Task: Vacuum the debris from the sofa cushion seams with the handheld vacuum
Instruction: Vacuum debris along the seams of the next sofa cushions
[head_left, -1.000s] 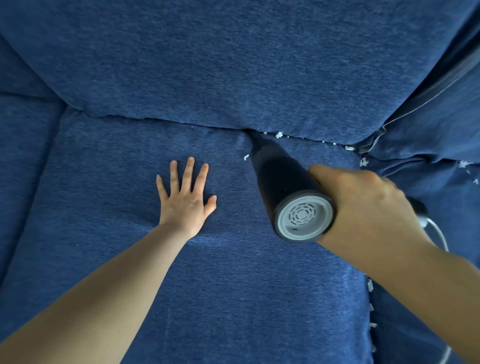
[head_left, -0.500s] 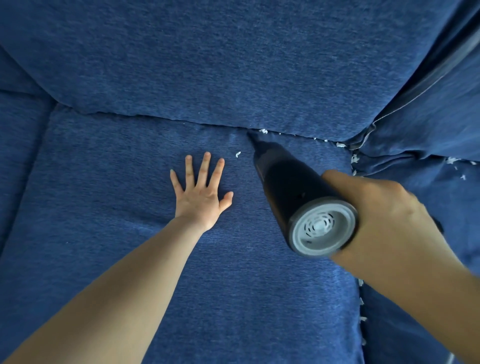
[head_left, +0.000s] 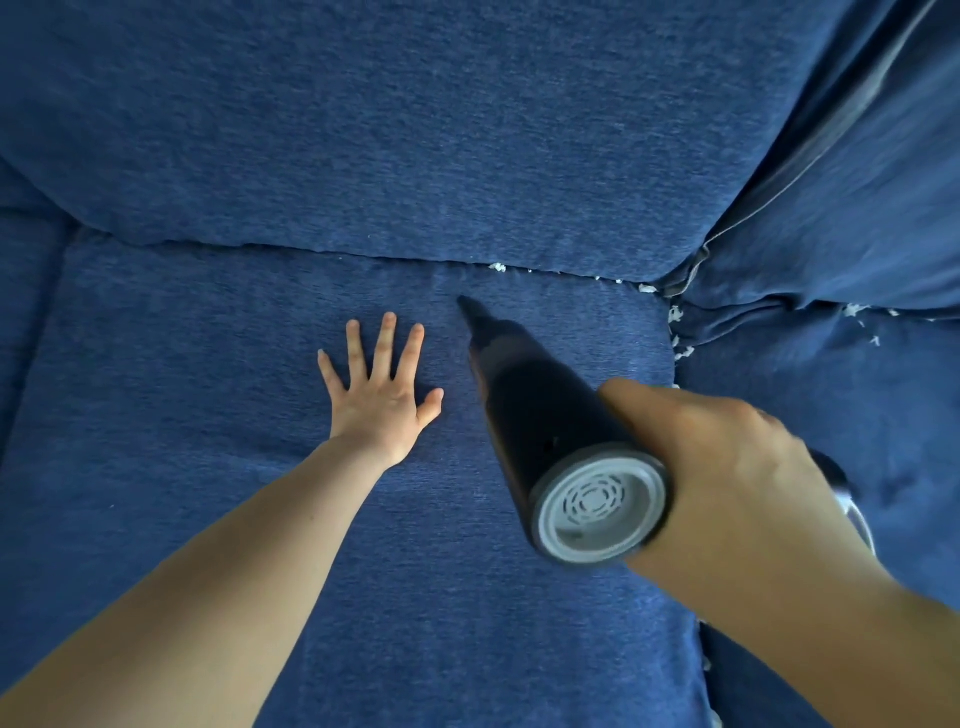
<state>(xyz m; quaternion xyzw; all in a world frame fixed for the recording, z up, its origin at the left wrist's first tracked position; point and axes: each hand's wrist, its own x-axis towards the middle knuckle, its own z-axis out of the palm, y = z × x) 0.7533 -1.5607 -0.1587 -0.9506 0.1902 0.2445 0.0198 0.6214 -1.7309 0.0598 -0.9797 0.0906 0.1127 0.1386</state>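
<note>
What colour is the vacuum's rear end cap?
Light grey, with ring-shaped vent slots, on the black handheld vacuum; seen in the head view.

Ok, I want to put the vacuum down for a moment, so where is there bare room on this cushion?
The seat cushion is bare left of the left hand, and toward you between the two forearms. It is crowded to the right: white debris lines the side seam and the back seam, and the right hand holds the vacuum there.
</note>
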